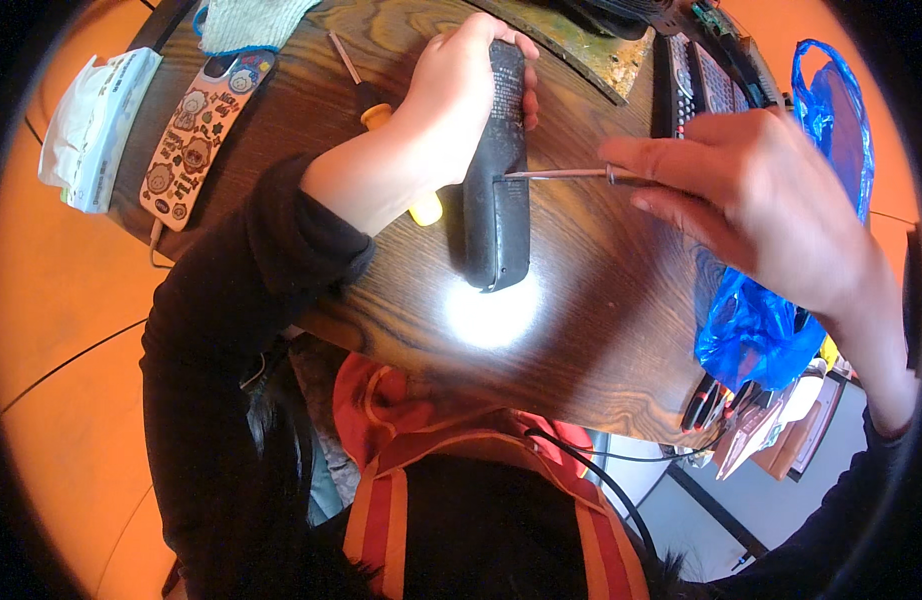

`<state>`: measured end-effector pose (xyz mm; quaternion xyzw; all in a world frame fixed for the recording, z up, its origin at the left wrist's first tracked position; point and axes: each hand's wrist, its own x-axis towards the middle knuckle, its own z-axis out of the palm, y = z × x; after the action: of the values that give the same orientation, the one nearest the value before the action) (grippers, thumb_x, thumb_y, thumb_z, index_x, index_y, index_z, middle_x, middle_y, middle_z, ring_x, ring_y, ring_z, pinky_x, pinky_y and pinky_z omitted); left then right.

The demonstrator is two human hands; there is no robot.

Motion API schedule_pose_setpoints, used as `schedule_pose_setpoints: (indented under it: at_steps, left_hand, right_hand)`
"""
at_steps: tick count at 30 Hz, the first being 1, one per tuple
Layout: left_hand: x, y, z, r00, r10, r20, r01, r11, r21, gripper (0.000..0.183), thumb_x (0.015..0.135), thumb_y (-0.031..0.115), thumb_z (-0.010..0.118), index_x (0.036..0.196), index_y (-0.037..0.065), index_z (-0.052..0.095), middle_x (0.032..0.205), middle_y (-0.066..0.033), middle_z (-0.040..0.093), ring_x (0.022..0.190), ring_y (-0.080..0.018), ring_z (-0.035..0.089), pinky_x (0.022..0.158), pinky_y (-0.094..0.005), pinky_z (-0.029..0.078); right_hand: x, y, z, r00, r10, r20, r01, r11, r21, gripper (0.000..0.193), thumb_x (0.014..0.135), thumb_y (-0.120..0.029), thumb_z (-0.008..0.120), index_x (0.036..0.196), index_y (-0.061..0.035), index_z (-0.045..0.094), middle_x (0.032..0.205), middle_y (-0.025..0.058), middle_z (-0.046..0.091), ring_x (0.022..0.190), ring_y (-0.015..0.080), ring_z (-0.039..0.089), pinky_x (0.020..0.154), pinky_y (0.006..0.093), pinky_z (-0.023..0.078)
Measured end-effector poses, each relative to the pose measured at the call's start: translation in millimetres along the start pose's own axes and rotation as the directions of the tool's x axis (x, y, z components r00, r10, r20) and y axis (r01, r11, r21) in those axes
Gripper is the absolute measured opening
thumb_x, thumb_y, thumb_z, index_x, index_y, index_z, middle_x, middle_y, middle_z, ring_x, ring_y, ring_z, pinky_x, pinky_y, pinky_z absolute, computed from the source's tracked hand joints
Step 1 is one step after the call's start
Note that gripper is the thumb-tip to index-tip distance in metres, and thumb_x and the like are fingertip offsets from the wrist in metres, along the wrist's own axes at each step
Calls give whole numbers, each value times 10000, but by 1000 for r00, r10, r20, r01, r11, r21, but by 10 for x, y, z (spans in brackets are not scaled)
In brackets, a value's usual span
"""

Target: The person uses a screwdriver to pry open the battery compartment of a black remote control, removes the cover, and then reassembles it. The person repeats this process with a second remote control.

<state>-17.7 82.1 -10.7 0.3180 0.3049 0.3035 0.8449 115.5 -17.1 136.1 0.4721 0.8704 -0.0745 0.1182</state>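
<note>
A black, long, rounded plastic device (497,225) with small print and a lengthwise seam lies on the wooden table (601,270). My left hand (466,95) is wrapped round its far end, the fingertips showing past its right side. My right hand (746,185) grips a screwdriver (566,174), its handle mostly hidden in the fingers. The metal shaft points left, and its tip touches the device at the seam about midway along. Under my left wrist lies a second screwdriver with a yellow handle (426,209), partly covered by the wrist.
A phone in a patterned case (196,150), a tissue pack (106,130) and a white glove (251,22) lie at the left. Blue plastic bags (751,330) hang at the right edge near pliers (699,402). Remote controls (716,80) stand far right. Bright light hits the table near the device.
</note>
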Motion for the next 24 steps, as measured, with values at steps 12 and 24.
schedule_pose_setpoints:
  at_steps: [12,24]
  left_hand:
    - [45,-9,-30,984,91,151,-58,976,-209,244,855,247,367,847,41,497,707,-72,525,592,-170,518,571,-298,460]
    - [-17,18,9,957,73,280,34,932,-360,227,854,239,371,854,40,481,707,-83,513,593,-192,514,582,-316,450]
  right_hand:
    - [-460,-328,1058,505,768,-393,-558,638,530,378,845,-6,430,1217,-44,479,932,187,565,797,275,573,715,316,453]
    - [-366,-426,1347,470,663,-583,-671,698,253,345,750,-52,619,1085,-32,539,894,139,560,774,292,547,669,338,447]
